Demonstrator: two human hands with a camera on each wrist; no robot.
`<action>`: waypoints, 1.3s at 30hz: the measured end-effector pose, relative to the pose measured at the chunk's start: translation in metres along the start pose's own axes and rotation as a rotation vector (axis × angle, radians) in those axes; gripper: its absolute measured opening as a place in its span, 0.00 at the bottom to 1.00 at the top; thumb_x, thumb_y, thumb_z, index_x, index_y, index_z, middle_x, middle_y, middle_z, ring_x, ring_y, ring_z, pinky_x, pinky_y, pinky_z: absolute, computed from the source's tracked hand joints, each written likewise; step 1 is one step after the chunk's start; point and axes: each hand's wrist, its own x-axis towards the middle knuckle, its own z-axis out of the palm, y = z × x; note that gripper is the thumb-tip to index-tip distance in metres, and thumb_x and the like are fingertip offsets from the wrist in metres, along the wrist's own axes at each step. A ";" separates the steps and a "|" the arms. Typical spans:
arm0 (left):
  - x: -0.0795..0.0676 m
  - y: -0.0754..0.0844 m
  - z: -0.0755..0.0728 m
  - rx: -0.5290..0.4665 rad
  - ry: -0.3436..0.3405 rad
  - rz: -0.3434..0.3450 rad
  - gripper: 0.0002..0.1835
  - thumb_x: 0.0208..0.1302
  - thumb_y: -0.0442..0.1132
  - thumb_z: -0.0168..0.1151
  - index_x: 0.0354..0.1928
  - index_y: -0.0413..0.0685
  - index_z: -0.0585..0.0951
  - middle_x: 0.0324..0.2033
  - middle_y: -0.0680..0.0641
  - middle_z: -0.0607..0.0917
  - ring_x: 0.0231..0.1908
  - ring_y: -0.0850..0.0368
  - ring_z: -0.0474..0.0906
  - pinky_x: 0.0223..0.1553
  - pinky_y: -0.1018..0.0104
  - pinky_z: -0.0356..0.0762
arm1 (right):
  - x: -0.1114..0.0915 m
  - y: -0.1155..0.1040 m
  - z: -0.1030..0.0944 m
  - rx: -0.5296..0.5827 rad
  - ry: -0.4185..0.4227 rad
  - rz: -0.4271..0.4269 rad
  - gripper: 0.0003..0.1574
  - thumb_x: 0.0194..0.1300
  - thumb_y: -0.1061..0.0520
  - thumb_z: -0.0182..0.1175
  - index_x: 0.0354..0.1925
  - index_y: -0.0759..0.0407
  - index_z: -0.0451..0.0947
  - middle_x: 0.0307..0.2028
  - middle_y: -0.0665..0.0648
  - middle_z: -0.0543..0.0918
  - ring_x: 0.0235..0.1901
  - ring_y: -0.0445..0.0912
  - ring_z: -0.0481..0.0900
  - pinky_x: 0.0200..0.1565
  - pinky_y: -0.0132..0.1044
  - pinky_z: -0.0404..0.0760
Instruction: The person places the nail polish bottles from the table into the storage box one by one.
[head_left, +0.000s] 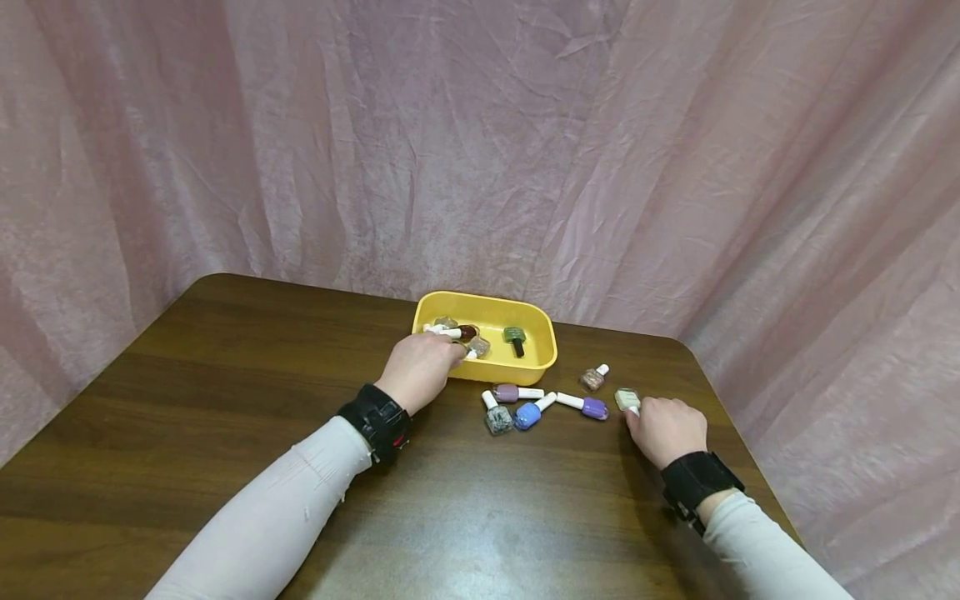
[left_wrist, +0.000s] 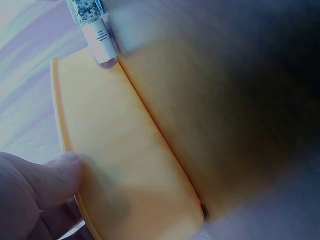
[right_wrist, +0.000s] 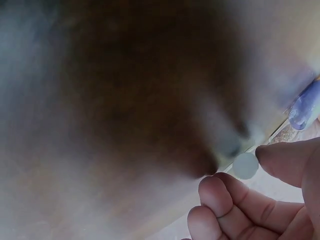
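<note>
My left hand point(head_left: 423, 367) is at the near left rim of a yellow bin point(head_left: 542, 367). In the left wrist view its thumb point(left_wrist: 65, 172) lies over the bin's rim while the other fingers curl behind it, gripping the edge. Several nail polish bottles lie inside, among them a dark red one point(head_left: 468, 332) close to the fingers and a green one point(head_left: 514, 334) with a black cap. At the right, my right hand point(head_left: 671, 429) pinches the white cap point(right_wrist: 246, 165) of a pale nail polish bottle point(head_left: 627, 398) between thumb and forefinger.
Between the hands lie more bottles: mauve point(head_left: 506, 392), speckled grey point(head_left: 498, 419), blue point(head_left: 527, 416), purple point(head_left: 595, 408) and glittery brown point(head_left: 592, 380). The brown wooden table point(head_left: 225, 400) ends at a pink curtain point(head_left: 480, 150) behind and to the right.
</note>
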 end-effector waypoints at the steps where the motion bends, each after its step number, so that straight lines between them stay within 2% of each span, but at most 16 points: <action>1: 0.000 0.000 0.000 -0.001 -0.002 -0.001 0.05 0.74 0.39 0.72 0.45 0.51 0.95 0.40 0.48 0.94 0.40 0.45 0.90 0.42 0.48 0.87 | 0.001 0.000 0.000 -0.002 -0.006 0.000 0.24 0.72 0.49 0.70 0.24 0.62 0.79 0.19 0.60 0.79 0.21 0.61 0.80 0.22 0.60 0.78; 13: 0.002 -0.001 0.000 -0.003 0.007 0.012 0.04 0.74 0.38 0.73 0.44 0.51 0.94 0.40 0.48 0.94 0.40 0.45 0.90 0.44 0.48 0.87 | 0.006 0.001 -0.001 0.002 -0.057 0.010 0.21 0.72 0.52 0.68 0.24 0.62 0.81 0.20 0.61 0.81 0.22 0.60 0.81 0.23 0.60 0.79; 20: 0.001 0.000 0.000 0.001 0.008 0.012 0.05 0.74 0.39 0.72 0.44 0.51 0.94 0.40 0.48 0.94 0.40 0.45 0.90 0.43 0.48 0.87 | 0.007 0.004 0.001 -0.009 -0.043 -0.012 0.25 0.70 0.53 0.70 0.18 0.56 0.75 0.18 0.58 0.79 0.21 0.59 0.80 0.22 0.58 0.78; 28: 0.000 -0.001 0.001 -0.001 0.012 0.016 0.04 0.74 0.38 0.72 0.44 0.51 0.94 0.40 0.48 0.94 0.41 0.45 0.90 0.43 0.48 0.88 | 0.004 0.001 -0.002 -0.002 -0.043 -0.018 0.20 0.71 0.54 0.71 0.22 0.60 0.80 0.20 0.58 0.81 0.21 0.59 0.81 0.22 0.59 0.78; 39: 0.000 -0.001 0.000 0.008 0.010 0.011 0.05 0.74 0.39 0.72 0.45 0.52 0.94 0.39 0.47 0.94 0.39 0.44 0.89 0.41 0.47 0.87 | -0.001 0.001 -0.007 0.009 0.005 -0.024 0.18 0.69 0.56 0.71 0.23 0.61 0.81 0.19 0.59 0.80 0.20 0.59 0.79 0.21 0.59 0.77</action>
